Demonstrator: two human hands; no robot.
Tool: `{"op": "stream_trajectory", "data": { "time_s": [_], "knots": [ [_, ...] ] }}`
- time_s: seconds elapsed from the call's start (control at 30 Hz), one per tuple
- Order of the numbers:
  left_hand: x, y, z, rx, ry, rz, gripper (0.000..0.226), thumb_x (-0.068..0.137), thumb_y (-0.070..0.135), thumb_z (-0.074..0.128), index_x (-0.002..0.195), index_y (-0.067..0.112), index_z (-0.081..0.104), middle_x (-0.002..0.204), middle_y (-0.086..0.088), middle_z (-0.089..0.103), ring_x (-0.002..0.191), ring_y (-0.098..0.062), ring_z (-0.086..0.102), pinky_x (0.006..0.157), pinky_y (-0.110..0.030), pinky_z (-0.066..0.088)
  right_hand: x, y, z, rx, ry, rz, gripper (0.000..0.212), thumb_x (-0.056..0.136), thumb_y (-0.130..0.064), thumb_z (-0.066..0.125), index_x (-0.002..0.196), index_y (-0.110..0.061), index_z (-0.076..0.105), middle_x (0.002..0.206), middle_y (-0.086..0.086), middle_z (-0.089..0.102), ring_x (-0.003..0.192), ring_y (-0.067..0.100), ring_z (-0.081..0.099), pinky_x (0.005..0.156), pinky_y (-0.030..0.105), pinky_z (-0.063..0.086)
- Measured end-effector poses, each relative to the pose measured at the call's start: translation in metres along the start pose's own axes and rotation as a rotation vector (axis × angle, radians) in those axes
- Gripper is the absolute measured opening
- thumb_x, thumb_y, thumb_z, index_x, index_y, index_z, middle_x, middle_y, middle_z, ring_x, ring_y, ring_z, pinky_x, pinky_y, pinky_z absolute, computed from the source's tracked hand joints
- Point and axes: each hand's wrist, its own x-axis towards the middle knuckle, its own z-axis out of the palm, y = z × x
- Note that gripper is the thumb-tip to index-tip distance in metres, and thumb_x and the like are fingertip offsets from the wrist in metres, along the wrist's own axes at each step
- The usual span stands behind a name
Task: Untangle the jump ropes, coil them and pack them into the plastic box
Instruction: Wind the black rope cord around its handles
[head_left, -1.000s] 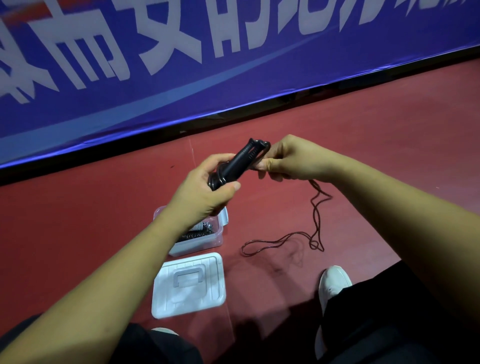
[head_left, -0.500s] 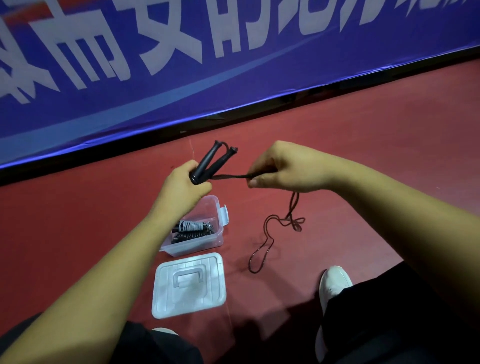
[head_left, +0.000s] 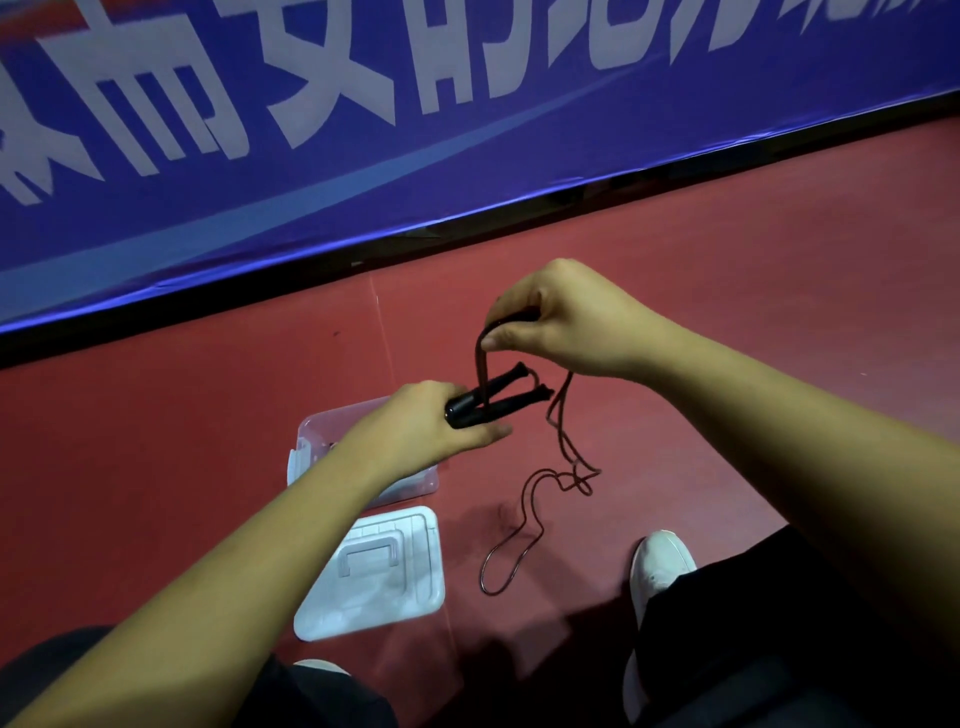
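**Above the red floor: rope pinched high over the handles**

Head view, and the left hand (head_left: 426, 428) sits low and central, fingers (head_left: 491, 432) curled round two black handles (head_left: 501, 385) held side by side, their tips pointing up and to the right. Right hand (head_left: 571, 322) is just above, its fingers (head_left: 504, 340) pinching the dark rope (head_left: 480, 369), with a strand dropping straight from that pinch to the handles. From the right hand the rest of the rope hangs to the floor (head_left: 753, 322) and lies in loose, crossed loops between the lid (head_left: 374, 577) and a white shoe (head_left: 660, 561). Clear box (head_left: 311, 436) stands on the floor under the left forearm, open, its contents hidden by the arm. Lid lies flat just this side of it, handle up. Blue banner (head_left: 467, 208) with white characters runs along the back.
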Motion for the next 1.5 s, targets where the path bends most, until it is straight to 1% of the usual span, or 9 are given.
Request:
{"op": "stream_trajectory", "data": {
  "time_s": [0.17,0.43,0.53,0.67,0.77,0.9,1.1,1.33,1.5],
  "knots": [
    [-0.006,0.0,0.002,-0.07,-0.089,0.11,0.025,0.084,0.035,0.07,0.072,0.023,0.052,0.06,0.008,0.046,0.052,-0.007,0.04,0.055,-0.028,0.035,0.004,0.008,0.003,-0.001,0.024,0.034,0.01,0.083,-0.025,0.076,0.085,-0.016,0.079,0.081,-0.004,0.075,0.076,0.005,0.067,0.07,0.029,0.051],
    [-0.016,0.003,-0.004,-0.358,-0.066,0.265,0.021,0.074,0.021,0.061,0.085,0.005,0.051,0.07,-0.009,0.049,0.065,-0.012,0.045,0.061,-0.035,0.038,0.007,0.034,0.001,0.154,-0.029,0.201,0.005,0.081,-0.02,0.079,0.077,-0.021,0.076,0.061,-0.006,0.067,0.053,-0.001,0.053,0.056,0.015,0.043],
    [-0.015,0.002,-0.007,-0.493,0.049,0.235,0.024,0.068,0.031,0.063,0.085,0.016,0.054,0.069,-0.001,0.052,0.062,-0.016,0.047,0.062,-0.035,0.039,0.007,0.034,0.006,0.138,-0.076,0.229,0.026,0.086,-0.002,0.066,0.068,-0.019,0.075,0.043,-0.013,0.056,0.041,0.0,0.045,0.048,0.016,0.037],
    [-0.016,0.001,-0.013,-0.727,0.12,0.228,0.056,0.068,0.027,0.068,0.117,0.047,0.05,0.073,-0.008,0.063,0.062,-0.024,0.054,0.059,-0.037,0.046,0.003,0.035,0.008,0.217,-0.173,0.276,0.032,0.093,-0.018,0.064,0.065,-0.028,0.074,0.052,-0.004,0.058,0.047,0.009,0.045,0.046,0.017,0.035],
    [-0.018,0.003,-0.02,-0.706,0.162,0.301,0.074,0.077,0.011,0.065,0.13,0.058,0.046,0.076,0.002,0.066,0.061,-0.021,0.054,0.055,-0.028,0.047,0.001,0.039,0.01,0.246,-0.244,0.299,0.022,0.094,-0.033,0.064,0.085,-0.017,0.076,0.061,0.005,0.06,0.054,0.019,0.047,0.049,0.024,0.039],
    [-0.013,-0.003,-0.029,-0.692,0.318,0.19,0.045,0.074,0.017,0.067,0.112,0.042,0.064,0.075,0.009,0.063,0.06,-0.016,0.051,0.056,-0.027,0.045,-0.002,0.043,0.008,0.245,-0.258,0.345,0.027,0.094,-0.036,0.063,0.087,-0.013,0.076,0.059,0.004,0.053,0.055,0.019,0.047,0.05,0.025,0.041],
    [-0.001,-0.028,-0.042,-0.592,0.482,0.002,0.02,0.083,0.007,0.07,0.092,0.021,0.059,0.068,-0.001,0.053,0.056,-0.016,0.046,0.055,-0.025,0.041,-0.005,0.036,0.0,0.258,-0.277,0.299,0.031,0.097,-0.036,0.057,0.091,-0.011,0.073,0.055,0.0,0.042,0.049,0.016,0.043,0.051,0.023,0.043],
    [0.019,-0.053,-0.038,-0.379,0.544,-0.185,0.019,0.076,0.013,0.073,0.085,0.015,0.057,0.07,-0.002,0.054,0.066,-0.022,0.05,0.06,-0.031,0.038,-0.006,-0.003,0.013,-0.436,-0.185,-0.138,0.019,0.096,-0.031,0.056,0.104,-0.02,0.069,0.083,-0.001,0.066,0.076,0.025,0.058,0.064,0.03,0.039],
    [0.011,-0.044,-0.026,0.06,0.336,-0.132,0.022,0.078,0.014,0.07,0.088,0.02,0.052,0.078,-0.004,0.061,0.073,-0.028,0.057,0.06,-0.033,0.037,-0.002,-0.006,0.016,-0.624,-0.056,-0.274,0.027,0.099,-0.037,0.046,0.104,-0.022,0.068,0.093,0.006,0.067,0.082,0.037,0.063,0.065,0.039,0.049]
  ]
}}
